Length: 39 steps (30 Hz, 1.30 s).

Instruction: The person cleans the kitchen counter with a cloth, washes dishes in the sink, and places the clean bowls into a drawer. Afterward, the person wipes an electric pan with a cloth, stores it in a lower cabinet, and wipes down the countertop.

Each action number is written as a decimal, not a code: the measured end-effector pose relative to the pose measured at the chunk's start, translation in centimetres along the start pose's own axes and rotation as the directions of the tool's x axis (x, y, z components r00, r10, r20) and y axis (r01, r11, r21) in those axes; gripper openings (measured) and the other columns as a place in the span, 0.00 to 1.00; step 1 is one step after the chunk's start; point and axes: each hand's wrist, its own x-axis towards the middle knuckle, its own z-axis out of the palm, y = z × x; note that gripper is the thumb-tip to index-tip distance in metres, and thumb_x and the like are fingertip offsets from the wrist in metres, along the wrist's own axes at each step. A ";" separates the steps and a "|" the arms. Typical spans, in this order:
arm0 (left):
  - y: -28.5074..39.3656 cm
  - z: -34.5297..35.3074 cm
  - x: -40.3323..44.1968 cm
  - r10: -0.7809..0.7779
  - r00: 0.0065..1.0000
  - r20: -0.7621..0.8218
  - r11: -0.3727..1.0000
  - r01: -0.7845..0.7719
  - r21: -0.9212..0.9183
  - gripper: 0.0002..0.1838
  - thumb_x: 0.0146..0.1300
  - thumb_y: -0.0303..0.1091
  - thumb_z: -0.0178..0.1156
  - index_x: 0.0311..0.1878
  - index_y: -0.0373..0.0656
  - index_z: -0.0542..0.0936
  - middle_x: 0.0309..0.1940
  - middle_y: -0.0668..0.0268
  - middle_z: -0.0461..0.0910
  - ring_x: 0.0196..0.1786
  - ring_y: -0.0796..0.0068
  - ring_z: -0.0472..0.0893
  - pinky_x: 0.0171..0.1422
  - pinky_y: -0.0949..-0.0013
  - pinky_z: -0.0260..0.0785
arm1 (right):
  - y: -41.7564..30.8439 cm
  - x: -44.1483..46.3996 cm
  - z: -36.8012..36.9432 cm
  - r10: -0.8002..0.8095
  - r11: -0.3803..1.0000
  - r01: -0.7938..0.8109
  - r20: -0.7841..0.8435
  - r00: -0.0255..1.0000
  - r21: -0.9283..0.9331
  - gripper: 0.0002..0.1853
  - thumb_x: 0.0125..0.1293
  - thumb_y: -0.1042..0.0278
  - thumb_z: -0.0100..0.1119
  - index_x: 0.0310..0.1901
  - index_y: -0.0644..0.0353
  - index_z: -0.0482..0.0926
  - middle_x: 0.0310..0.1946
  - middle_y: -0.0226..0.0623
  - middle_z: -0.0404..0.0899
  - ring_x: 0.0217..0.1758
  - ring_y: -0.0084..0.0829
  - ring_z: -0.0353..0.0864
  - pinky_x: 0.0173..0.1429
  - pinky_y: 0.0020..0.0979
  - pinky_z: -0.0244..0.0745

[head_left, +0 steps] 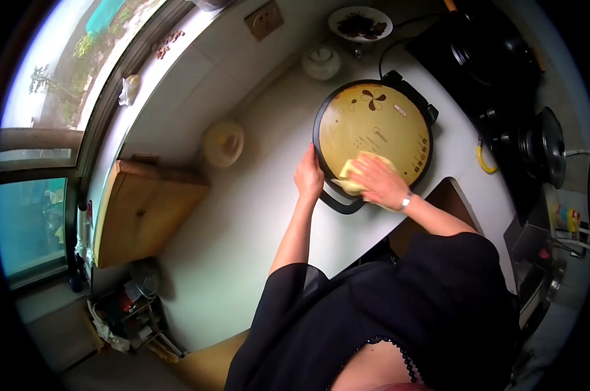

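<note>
A round electric griddle [366,117] with a yellow patterned lid and a black rim lies closed on the white counter. My left hand [309,174] grips its rim at the near left side, close to the black loop handle [340,206]. With the fingers spread over it, my right hand [381,182] presses a pale yellow cloth [350,185] flat against the lid near its front edge. Part of the cloth is hidden beneath that hand.
Behind the griddle stand a glass jar [321,62] and a plate of dark food [360,25]. A covered bowl [223,143] and a wooden board [145,208] are to the left. The black stove [484,98] with pans is at right, a yellow-handled item [484,158] beside it.
</note>
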 end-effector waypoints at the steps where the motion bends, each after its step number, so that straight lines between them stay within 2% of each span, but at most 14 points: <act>1: 0.4 -0.3 0.0 -0.004 1.000 0.013 0.999 0.004 0.041 0.18 0.58 0.32 0.44 0.53 0.48 0.67 0.40 0.55 0.74 0.39 0.51 0.74 0.42 0.57 0.66 | 1.0 -1.8 -0.5 0.038 0.998 -0.037 0.017 0.999 -0.054 0.29 0.48 0.65 0.56 0.55 0.49 0.63 0.59 0.36 0.55 0.65 0.34 0.49 0.67 0.36 0.44; 4: 0.9 -0.6 0.1 -0.018 1.000 0.012 0.998 0.018 0.055 0.16 0.58 0.32 0.45 0.51 0.49 0.69 0.39 0.55 0.75 0.39 0.52 0.74 0.42 0.59 0.66 | 7.5 -3.5 -1.3 0.251 0.829 -0.283 -0.131 0.959 -0.482 0.27 0.50 0.71 0.53 0.55 0.48 0.64 0.61 0.35 0.53 0.66 0.36 0.45 0.68 0.32 0.43; 5: 0.8 -0.6 0.0 -0.015 1.000 0.009 0.999 0.015 0.041 0.16 0.58 0.33 0.46 0.50 0.51 0.71 0.38 0.55 0.75 0.40 0.53 0.74 0.43 0.60 0.66 | 10.1 -2.6 -1.0 0.411 0.878 -0.466 -0.325 0.852 -0.109 0.25 0.53 0.68 0.50 0.56 0.52 0.62 0.62 0.37 0.51 0.66 0.39 0.45 0.67 0.34 0.43; 8: -0.2 0.2 0.2 0.061 0.998 -0.020 0.995 -0.059 0.077 0.17 0.57 0.31 0.45 0.51 0.50 0.70 0.39 0.57 0.75 0.37 0.52 0.75 0.38 0.58 0.68 | 13.5 3.5 -0.6 0.559 0.782 -0.619 -0.352 0.751 -0.078 0.25 0.59 0.60 0.44 0.57 0.58 0.59 0.62 0.39 0.50 0.66 0.39 0.42 0.68 0.34 0.40; 12: 0.6 -0.1 0.3 0.024 0.999 -0.024 0.995 -0.021 0.100 0.16 0.59 0.34 0.44 0.50 0.50 0.70 0.38 0.56 0.75 0.37 0.53 0.75 0.39 0.58 0.67 | 13.7 7.5 1.7 0.403 0.787 -0.505 -0.323 0.856 -0.355 0.26 0.56 0.59 0.48 0.57 0.54 0.61 0.61 0.38 0.52 0.65 0.38 0.46 0.67 0.34 0.42; 17: 0.3 0.0 0.3 0.011 1.000 0.012 0.989 -0.012 0.146 0.16 0.58 0.33 0.44 0.51 0.51 0.69 0.40 0.58 0.75 0.39 0.54 0.75 0.41 0.59 0.67 | 2.8 4.2 1.2 0.028 0.984 -0.033 -0.033 0.999 -0.176 0.29 0.50 0.57 0.53 0.56 0.46 0.60 0.61 0.37 0.53 0.65 0.40 0.48 0.66 0.38 0.44; 19: 0.9 -0.3 0.0 -0.013 0.999 0.041 0.991 0.007 0.135 0.17 0.58 0.32 0.44 0.52 0.52 0.69 0.39 0.58 0.75 0.39 0.54 0.75 0.41 0.59 0.67 | -0.1 3.2 0.8 -0.070 0.994 0.069 -0.003 0.998 -0.088 0.31 0.41 0.57 0.59 0.52 0.43 0.65 0.59 0.35 0.56 0.65 0.40 0.50 0.66 0.42 0.46; 22: 1.1 -0.3 -0.2 -0.014 1.000 0.023 0.992 0.011 0.125 0.17 0.58 0.32 0.43 0.52 0.53 0.69 0.39 0.58 0.75 0.39 0.55 0.75 0.41 0.59 0.67 | 2.3 5.2 1.2 -0.282 0.957 0.286 0.081 0.956 -0.051 0.26 0.47 0.56 0.56 0.52 0.47 0.66 0.59 0.34 0.56 0.65 0.36 0.48 0.66 0.37 0.46; 29: 0.7 0.2 -0.2 -0.135 0.990 0.030 0.986 0.131 0.105 0.17 0.59 0.30 0.45 0.52 0.51 0.70 0.40 0.57 0.75 0.40 0.54 0.74 0.41 0.60 0.67 | 12.5 11.9 1.2 -0.110 0.962 0.069 -0.145 0.983 -0.266 0.22 0.53 0.51 0.49 0.48 0.49 0.68 0.55 0.32 0.61 0.61 0.32 0.55 0.64 0.34 0.49; 31: 0.5 0.4 -0.5 -0.129 0.991 -0.024 0.990 0.130 0.056 0.14 0.59 0.30 0.46 0.48 0.47 0.73 0.39 0.56 0.75 0.40 0.54 0.75 0.42 0.62 0.67 | 16.6 10.2 -0.2 -0.193 0.806 0.101 -0.098 0.976 -0.584 0.22 0.55 0.53 0.47 0.50 0.53 0.69 0.54 0.33 0.63 0.60 0.33 0.56 0.65 0.33 0.49; 33: 0.2 0.6 -0.4 -0.133 0.990 -0.036 0.990 0.134 0.034 0.14 0.59 0.30 0.46 0.48 0.47 0.73 0.38 0.56 0.76 0.40 0.55 0.75 0.42 0.62 0.67 | 19.2 6.6 -0.5 0.148 0.947 -0.208 -0.241 0.959 -0.243 0.24 0.58 0.55 0.45 0.53 0.59 0.66 0.57 0.36 0.60 0.63 0.34 0.54 0.66 0.34 0.46; 34: 0.0 0.7 -0.4 -0.125 0.990 -0.058 0.992 0.126 0.013 0.14 0.59 0.30 0.47 0.48 0.46 0.73 0.37 0.56 0.76 0.40 0.55 0.75 0.42 0.62 0.67 | 19.4 4.5 -1.6 0.116 0.859 -0.182 -0.163 0.980 -0.479 0.25 0.60 0.54 0.43 0.56 0.59 0.63 0.59 0.36 0.58 0.65 0.33 0.50 0.67 0.33 0.45; 35: -0.1 0.8 -0.4 -0.148 0.987 -0.069 0.989 0.147 -0.018 0.14 0.59 0.31 0.47 0.48 0.45 0.73 0.36 0.56 0.76 0.40 0.55 0.75 0.43 0.63 0.67 | 19.3 2.8 -1.8 0.195 0.946 -0.254 -0.272 0.942 -0.203 0.26 0.60 0.55 0.43 0.57 0.60 0.61 0.59 0.38 0.56 0.65 0.34 0.49 0.67 0.33 0.44; 39: 0.8 0.6 -0.4 -0.180 0.979 -0.095 0.984 0.178 -0.029 0.13 0.58 0.31 0.48 0.47 0.45 0.74 0.35 0.57 0.77 0.38 0.58 0.77 0.42 0.64 0.68 | 15.7 -2.1 -2.2 0.336 0.930 -0.367 -0.421 0.843 0.008 0.25 0.54 0.66 0.52 0.54 0.64 0.62 0.58 0.42 0.56 0.65 0.40 0.49 0.65 0.35 0.48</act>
